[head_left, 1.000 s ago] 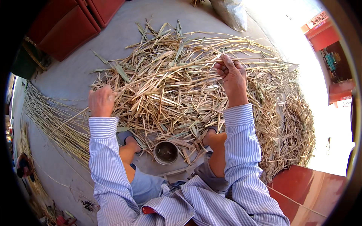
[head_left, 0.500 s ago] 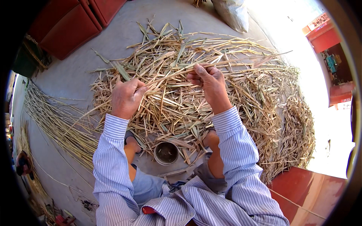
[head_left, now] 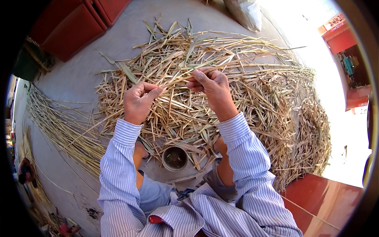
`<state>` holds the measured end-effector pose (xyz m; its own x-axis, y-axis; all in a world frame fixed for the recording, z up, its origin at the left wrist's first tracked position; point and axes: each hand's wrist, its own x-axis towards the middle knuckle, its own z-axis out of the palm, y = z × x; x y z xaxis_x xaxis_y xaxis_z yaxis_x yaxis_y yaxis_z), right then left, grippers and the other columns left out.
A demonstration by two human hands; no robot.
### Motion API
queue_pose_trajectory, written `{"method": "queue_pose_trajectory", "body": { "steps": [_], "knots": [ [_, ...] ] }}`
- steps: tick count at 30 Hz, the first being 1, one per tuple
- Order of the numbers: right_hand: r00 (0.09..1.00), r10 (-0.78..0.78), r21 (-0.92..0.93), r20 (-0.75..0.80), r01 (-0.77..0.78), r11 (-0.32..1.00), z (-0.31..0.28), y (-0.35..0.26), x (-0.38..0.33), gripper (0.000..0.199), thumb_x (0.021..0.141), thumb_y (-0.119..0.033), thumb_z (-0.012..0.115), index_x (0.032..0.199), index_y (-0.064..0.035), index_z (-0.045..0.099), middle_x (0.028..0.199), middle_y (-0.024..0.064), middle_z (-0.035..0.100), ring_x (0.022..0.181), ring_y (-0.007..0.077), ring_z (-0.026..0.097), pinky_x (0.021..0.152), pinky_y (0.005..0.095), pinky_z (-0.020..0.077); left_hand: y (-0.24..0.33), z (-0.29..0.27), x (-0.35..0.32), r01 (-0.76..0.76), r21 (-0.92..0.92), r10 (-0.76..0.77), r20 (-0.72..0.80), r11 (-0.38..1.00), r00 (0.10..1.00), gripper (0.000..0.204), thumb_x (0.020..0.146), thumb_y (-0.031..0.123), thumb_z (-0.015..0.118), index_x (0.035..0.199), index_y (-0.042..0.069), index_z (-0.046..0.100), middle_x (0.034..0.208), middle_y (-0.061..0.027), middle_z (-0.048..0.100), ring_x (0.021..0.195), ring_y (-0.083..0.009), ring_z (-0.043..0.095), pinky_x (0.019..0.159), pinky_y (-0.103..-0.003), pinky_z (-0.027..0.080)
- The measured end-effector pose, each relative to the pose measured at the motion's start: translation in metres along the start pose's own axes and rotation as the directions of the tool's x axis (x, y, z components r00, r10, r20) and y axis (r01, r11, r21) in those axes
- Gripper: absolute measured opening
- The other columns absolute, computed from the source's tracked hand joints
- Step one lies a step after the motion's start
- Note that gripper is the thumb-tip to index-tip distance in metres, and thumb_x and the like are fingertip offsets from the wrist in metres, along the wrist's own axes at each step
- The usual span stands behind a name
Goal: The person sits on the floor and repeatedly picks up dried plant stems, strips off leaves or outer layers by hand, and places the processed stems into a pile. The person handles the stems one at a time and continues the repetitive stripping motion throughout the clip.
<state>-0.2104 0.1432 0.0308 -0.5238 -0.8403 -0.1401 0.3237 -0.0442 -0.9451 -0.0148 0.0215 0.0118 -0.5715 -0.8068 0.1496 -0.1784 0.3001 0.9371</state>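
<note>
A long, thin dry reed stalk [head_left: 252, 58] is stretched between my hands, its far end reaching out to the right over the pile. My left hand [head_left: 139, 102] pinches its near end between thumb and curled fingers. Further along, my right hand [head_left: 213, 90] closes on the same stalk with the thumb on top. Beneath both hands lies a wide heap of dry husks and leaves [head_left: 185, 110]. A round metal bowl [head_left: 175, 158] with dark contents stands on the floor between my feet.
To the left lies a spread bundle of long thin stalks [head_left: 65, 130]. Red padded seats [head_left: 73, 29] stand at the far left, and a pale sack [head_left: 246, 14] at the back. A red panel [head_left: 316, 201] is at the lower right.
My hands have come closer together along the stalk: the left has moved right and the right has moved slightly left. A pale leaf seen by the stalk's outer part no longer shows there.
</note>
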Motion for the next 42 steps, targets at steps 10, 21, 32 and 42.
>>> {"method": "queue_pose_trajectory", "body": {
  "steps": [10, 21, 32, 42],
  "knots": [
    [0.992, 0.051, 0.009, -0.115, -0.051, 0.999, -0.002, 0.009, -0.001, 0.032, 0.091, -0.028, 0.067, 0.098, 0.0026, 0.061, 0.084, 0.0111, 0.069, 0.071, 0.0173, 0.068, 0.063, 0.0268, 0.0567, -0.006, 0.011, 0.004, -0.420, 0.475, 0.433, 0.087, 0.773, 0.897, 0.021, 0.079, 0.022, 0.076, 0.088, 0.005, 0.067, 0.077, -0.0071, 0.066, 0.069, -0.0214, 0.061, 0.064, -0.034, 0.048],
    [0.993, 0.027, -0.047, -0.117, -0.033, 0.998, -0.010, 0.002, 0.003, 0.030, 0.094, -0.025, 0.064, 0.098, 0.0045, 0.060, 0.084, 0.0120, 0.069, 0.072, 0.0163, 0.069, 0.063, 0.0256, 0.0563, -0.002, -0.062, 0.024, -0.262, 0.823, 0.546, -0.068, 0.504, 0.835, 0.024, 0.086, 0.028, 0.072, 0.088, 0.004, 0.066, 0.080, -0.0089, 0.068, 0.063, -0.0197, 0.058, 0.062, -0.034, 0.048],
    [0.996, -0.054, 0.052, 0.067, 0.050, 0.997, -0.012, 0.005, 0.013, 0.023, 0.092, -0.021, 0.066, 0.102, -0.0003, 0.061, 0.089, 0.0119, 0.069, 0.078, 0.0183, 0.070, 0.070, 0.0278, 0.0582, -0.001, -0.045, 0.011, 0.266, -0.082, -0.244, 0.213, 0.961, 0.946, 0.019, 0.088, 0.017, 0.071, 0.088, -0.002, 0.066, 0.075, -0.0059, 0.067, 0.067, -0.0083, 0.061, 0.064, -0.024, 0.052],
    [0.989, -0.066, 0.074, 0.130, 0.057, 0.996, -0.006, 0.015, 0.014, 0.020, 0.094, -0.019, 0.063, 0.101, -0.0008, 0.060, 0.091, 0.0109, 0.069, 0.079, 0.0172, 0.070, 0.069, 0.0267, 0.0581, 0.005, -0.038, 0.012, -0.395, 0.701, 0.518, 0.042, 0.594, 0.854, 0.040, 0.086, 0.042, 0.067, 0.096, 0.004, 0.067, 0.094, -0.0103, 0.067, 0.089, -0.0279, 0.060, 0.081, -0.044, 0.044]
  ]
}}
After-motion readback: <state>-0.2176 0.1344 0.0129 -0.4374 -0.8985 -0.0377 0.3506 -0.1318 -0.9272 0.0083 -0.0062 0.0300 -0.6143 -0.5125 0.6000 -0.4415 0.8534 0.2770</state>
